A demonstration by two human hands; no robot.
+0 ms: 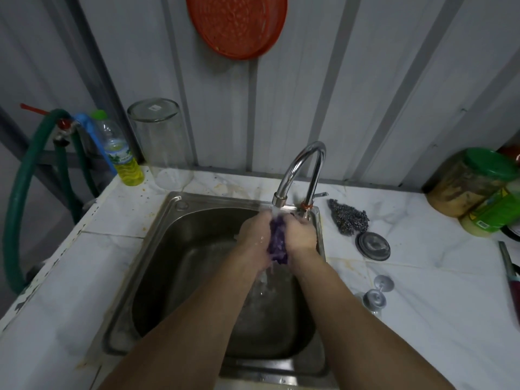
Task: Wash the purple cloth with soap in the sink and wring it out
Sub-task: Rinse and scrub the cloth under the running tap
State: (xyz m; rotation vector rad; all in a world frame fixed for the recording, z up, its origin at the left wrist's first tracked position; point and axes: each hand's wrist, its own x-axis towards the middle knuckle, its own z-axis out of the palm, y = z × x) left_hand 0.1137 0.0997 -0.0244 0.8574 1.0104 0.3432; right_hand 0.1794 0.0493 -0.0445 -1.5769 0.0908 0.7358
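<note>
The purple cloth (277, 243) is bunched into a wet wad over the steel sink (157, 249). My left hand (254, 235) grips its left side and my right hand (299, 233) grips its right side, palms pressed toward each other. Both hands sit right under the spout of the chrome tap (302, 170), and water runs from it onto the cloth and drips down into the basin. A bottle of yellow liquid (121, 153), perhaps soap, stands at the counter's back left corner.
On the counter right of the sink lie a steel scourer (349, 218), a round metal lid (372, 246) and two small metal knobs (377, 291). Green-lidded jars (475, 184) stand far right. An upturned glass jar (160, 139) and a green hose (25, 192) are at left.
</note>
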